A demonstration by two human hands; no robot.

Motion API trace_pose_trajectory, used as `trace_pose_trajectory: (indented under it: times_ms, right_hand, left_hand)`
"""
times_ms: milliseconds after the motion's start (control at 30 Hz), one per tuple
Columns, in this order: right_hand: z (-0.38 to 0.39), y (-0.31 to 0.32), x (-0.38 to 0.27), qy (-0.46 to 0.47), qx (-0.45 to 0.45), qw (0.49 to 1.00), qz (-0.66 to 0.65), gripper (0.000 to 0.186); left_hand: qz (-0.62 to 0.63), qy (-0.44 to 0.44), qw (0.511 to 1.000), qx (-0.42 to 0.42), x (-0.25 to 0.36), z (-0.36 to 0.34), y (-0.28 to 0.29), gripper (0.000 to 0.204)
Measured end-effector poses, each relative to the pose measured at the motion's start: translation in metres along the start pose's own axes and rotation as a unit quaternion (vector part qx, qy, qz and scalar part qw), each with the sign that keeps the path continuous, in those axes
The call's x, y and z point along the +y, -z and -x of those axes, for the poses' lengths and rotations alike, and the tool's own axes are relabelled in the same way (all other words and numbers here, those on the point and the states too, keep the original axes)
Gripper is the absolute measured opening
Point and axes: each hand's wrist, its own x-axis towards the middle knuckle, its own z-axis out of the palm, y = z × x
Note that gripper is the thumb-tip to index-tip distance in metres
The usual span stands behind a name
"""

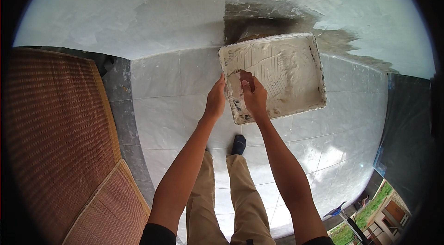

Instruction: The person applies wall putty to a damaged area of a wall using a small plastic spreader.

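A rectangular tray (319, 67) of cream-coloured wet plaster (296, 69) is in front of me, by the wall corner. My left hand (216, 99) is closed on the tray's left rim, its fingers partly hidden behind the edge. Over the tray's left part, my right hand (255, 98) grips a flat reddish-brown scraper (246, 77). Plaster clings to the scraper's left side, and its lower part is covered by my fingers. Ridged strokes mark the plaster in the middle, while thin smears and dark bare patches show at the near left corner.
Walls with patchy pale coating (175, 13) rise ahead, with a dark uncoated area (259, 9) in the corner. Grey tiles (162, 115) cover the floor, and my foot (238, 144) is just below the tray. Woven mats (60, 106) lie left; a dark sheet (411, 120) hangs right.
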Motion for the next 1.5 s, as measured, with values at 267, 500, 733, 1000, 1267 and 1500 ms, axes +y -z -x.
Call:
trace_pose_trajectory:
  times_ms: [267, 500, 733, 1000, 1267, 1500]
  right_hand:
    - [-0.016, 0.021, 0.037, -0.172, -0.114, 0.963, -0.174, 0.024]
    - [-0.013, 0.050, 0.020, -0.261, -0.134, 0.891, -0.346, 0.032]
    - [0.005, 0.100, -0.051, -0.127, -0.148, 0.818, -0.542, 0.036]
    - [0.012, 0.159, -0.247, 0.086, -0.229, 0.731, -0.637, 0.043]
    - [0.047, 0.232, -0.484, 0.249, -0.216, 0.698, -0.636, 0.058]
    - [0.081, 0.289, -0.656, 0.403, -0.170, 0.681, -0.587, 0.055]
  left_hand:
    - [-0.018, -0.010, 0.999, -0.040, -0.031, -0.013, 0.008, 0.057]
    - [-0.041, -0.050, 0.998, 0.013, -0.009, -0.004, 0.018, 0.058]
    - [-0.030, -0.132, 0.991, 0.021, 0.132, 0.021, 0.018, 0.055]
    - [-0.075, -0.313, 0.946, 0.035, 0.347, 0.057, 0.066, 0.050]
    - [-0.064, -0.507, 0.859, 0.038, 0.554, 0.131, 0.131, 0.049]
    - [-0.104, -0.596, 0.793, 0.064, 0.695, 0.186, 0.195, 0.051]
